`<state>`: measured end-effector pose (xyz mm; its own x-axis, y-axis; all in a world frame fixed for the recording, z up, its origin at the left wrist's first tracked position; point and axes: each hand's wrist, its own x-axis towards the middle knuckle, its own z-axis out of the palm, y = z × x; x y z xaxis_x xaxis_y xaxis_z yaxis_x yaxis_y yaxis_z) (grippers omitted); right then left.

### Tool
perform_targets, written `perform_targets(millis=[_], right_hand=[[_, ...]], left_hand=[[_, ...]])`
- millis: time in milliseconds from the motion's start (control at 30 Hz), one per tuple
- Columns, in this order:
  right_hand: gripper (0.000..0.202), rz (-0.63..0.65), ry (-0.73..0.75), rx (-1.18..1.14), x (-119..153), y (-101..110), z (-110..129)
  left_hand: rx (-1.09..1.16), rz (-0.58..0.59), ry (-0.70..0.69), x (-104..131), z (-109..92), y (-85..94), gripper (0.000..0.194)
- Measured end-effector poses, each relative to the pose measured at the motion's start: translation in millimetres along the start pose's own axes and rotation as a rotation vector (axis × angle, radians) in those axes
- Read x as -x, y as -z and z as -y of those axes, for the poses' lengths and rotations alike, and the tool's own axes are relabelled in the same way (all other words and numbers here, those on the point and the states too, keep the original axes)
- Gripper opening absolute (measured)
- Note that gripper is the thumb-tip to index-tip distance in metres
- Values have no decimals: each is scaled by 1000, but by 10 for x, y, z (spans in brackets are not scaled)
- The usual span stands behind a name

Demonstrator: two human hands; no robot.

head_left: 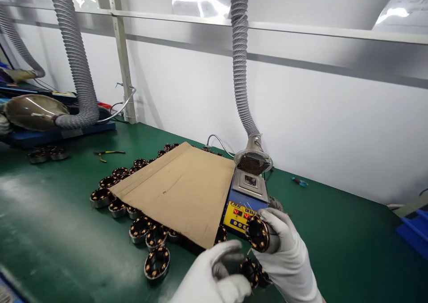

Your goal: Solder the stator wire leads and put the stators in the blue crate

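My right hand (286,240), in a white glove, grips a motor stator (258,234), a dark ring with copper windings and a few thin wires sticking out. The stator is held up in front of the yellow panel of a solder pot (245,205) with red digits. Just left of it, my white-gloved left hand (217,271) has its fingers curved and apart, with nothing visible between them. Beneath the hands lie more stators (250,271), partly hidden by the gloves. A single stator (157,263) rests on the green bench left of my left hand.
A cardboard sheet (177,191) lies over several stators, whose rings show along its edges. An extraction hose (240,62) hangs down to a hood over the solder pot. Yellow-handled pliers (110,152), a blue-handled tool (299,182) and a blue bin (414,234) are farther out.
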<state>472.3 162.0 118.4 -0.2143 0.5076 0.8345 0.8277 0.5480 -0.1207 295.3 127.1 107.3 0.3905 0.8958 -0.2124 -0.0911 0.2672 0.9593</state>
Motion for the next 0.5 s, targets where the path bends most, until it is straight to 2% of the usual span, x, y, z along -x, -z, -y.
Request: perform_targets(millis=[33, 100, 133, 233, 300, 367, 433, 500], right_hand=[[50, 7, 0, 1, 0, 12, 23], [49, 26, -23, -23, 6, 26, 51], [50, 38, -43, -46, 13, 33, 58], [61, 135, -170, -199, 29, 79, 70], [64, 287, -355, -397, 13, 136, 92], [64, 495, -635, -662, -37, 201, 132], [64, 684, -878, -887, -110, 255, 171], [62, 809, -976, -979, -188, 288, 162]], left_hand=[[30, 85, -41, -77, -82, -50, 42], [52, 160, -96, -192, -211, -125, 26], [50, 167, -115, -228, -250, -147, 20], [38, 92, -111, -274, -255, -165, 15], [67, 60, -104, -277, -204, -153, 12], [79, 43, -141, -265, -153, -127, 12], [-5, 40, -191, -230, -115, -70, 14], [-186, 12, -192, -162, -72, 36, 15]])
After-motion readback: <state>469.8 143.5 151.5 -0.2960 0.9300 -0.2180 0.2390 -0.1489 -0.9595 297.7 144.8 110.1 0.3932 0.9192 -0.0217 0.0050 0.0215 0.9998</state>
